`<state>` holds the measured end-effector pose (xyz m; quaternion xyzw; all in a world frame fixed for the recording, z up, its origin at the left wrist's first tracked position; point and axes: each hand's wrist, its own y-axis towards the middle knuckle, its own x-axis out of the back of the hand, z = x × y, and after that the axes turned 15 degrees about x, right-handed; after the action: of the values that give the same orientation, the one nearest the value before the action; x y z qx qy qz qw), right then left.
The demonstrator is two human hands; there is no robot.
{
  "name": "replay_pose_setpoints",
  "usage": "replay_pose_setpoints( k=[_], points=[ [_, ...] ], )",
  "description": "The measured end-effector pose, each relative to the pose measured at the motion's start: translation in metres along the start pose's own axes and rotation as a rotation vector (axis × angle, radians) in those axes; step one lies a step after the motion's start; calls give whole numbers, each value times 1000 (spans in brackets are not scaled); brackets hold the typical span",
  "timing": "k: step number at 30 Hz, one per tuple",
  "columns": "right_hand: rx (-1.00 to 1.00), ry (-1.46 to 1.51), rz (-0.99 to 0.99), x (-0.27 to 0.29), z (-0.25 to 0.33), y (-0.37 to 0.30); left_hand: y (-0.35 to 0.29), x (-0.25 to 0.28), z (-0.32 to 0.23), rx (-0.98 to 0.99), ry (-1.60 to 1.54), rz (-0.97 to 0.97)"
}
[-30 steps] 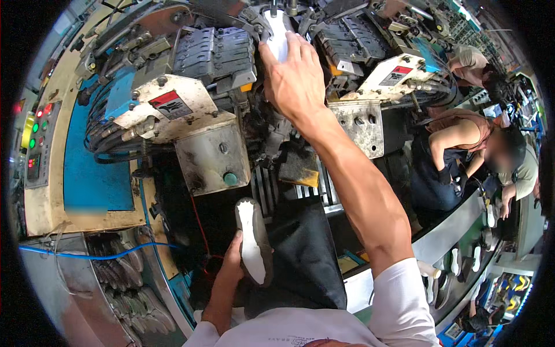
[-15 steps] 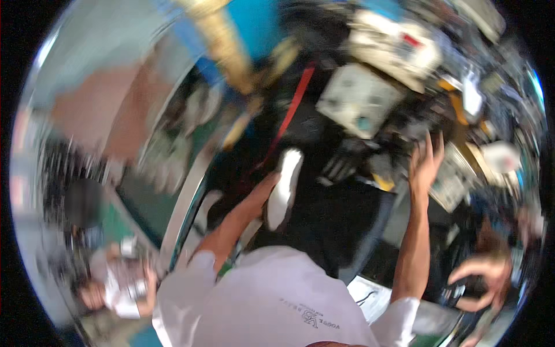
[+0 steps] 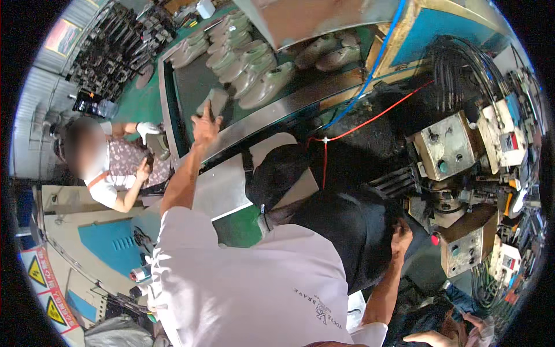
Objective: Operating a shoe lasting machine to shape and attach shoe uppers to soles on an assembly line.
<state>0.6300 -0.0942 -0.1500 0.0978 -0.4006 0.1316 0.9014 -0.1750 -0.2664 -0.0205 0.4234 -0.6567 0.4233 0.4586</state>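
Note:
My left hand (image 3: pixel 205 126) reaches out over the metal edge of a green-topped conveyor (image 3: pixel 199 72). Its fingers are spread, and their tips lie against the near end of a grey-green piece (image 3: pixel 216 99) that looks like a shoe. Further along the belt stand several olive-grey shoes (image 3: pixel 267 87) in rows. On the right, my right hand (image 3: pixel 400 236) is low beside my dark-clad leg, near a machine's control box. Its fingers are curled in; what they hold, if anything, is hidden.
Two worn control boxes (image 3: pixel 448 144) (image 3: pixel 469 246), cables and machine parts crowd the right side. A red hose (image 3: pixel 378 122) and a blue hose (image 3: pixel 370 75) cross ahead. A co-worker (image 3: pixel 124 162) stands left of the conveyor, with another person's hand (image 3: pixel 430 338) at lower right.
My view has swung toward the conveyor. The left hand, which held a pale shoe-shaped thing, is now out over the belt. My right hand went from raised and spread to low and curled.

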Motion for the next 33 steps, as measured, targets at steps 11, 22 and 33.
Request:
replay_pose_setpoints(
  k=[11,22,33],
  points=[
    [-138,-4,-28,32,44,-51,182,-65,93,-502,887,-249],
    [-332,-119,-615,4,163,-147,126,-114,-168,-1319,-70,-45],
    [-1373,-685,-703,-12,181,-604,-445,-159,-287,-1384,-17,1285]
  ],
)
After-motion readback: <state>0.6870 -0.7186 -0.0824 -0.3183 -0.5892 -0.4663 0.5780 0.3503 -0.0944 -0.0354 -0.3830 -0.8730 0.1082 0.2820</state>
